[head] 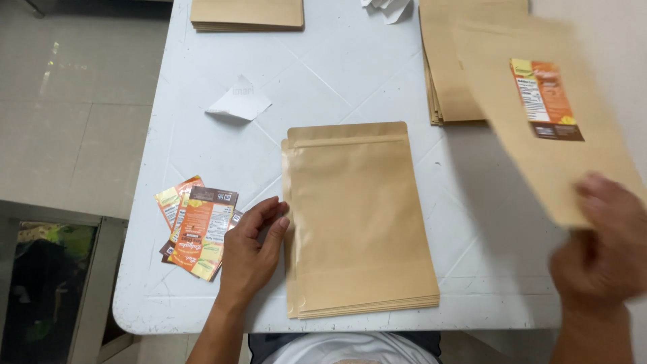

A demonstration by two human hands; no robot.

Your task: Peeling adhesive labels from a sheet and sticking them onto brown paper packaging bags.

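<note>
Labelled pouch (539, 128) in right hand (600, 249)

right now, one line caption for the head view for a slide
Right hand lifts a labelled kraft pouch; left hand rests by the pouch stack.

Kraft pouches (357, 222), orange labels (199, 232)

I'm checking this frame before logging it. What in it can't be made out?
- Right hand, head view: motion-blurred, so its grip on the labelled kraft pouch is unclear.
- Stack of kraft pouches, far edge: cut off by the top of the frame.
- Orange labels: the lower ones are covered by the top one; count unclear.
- White paper scraps: cropped at the top.
- Left hand: whether it touches the centre pouch stack is uncertain.
</note>
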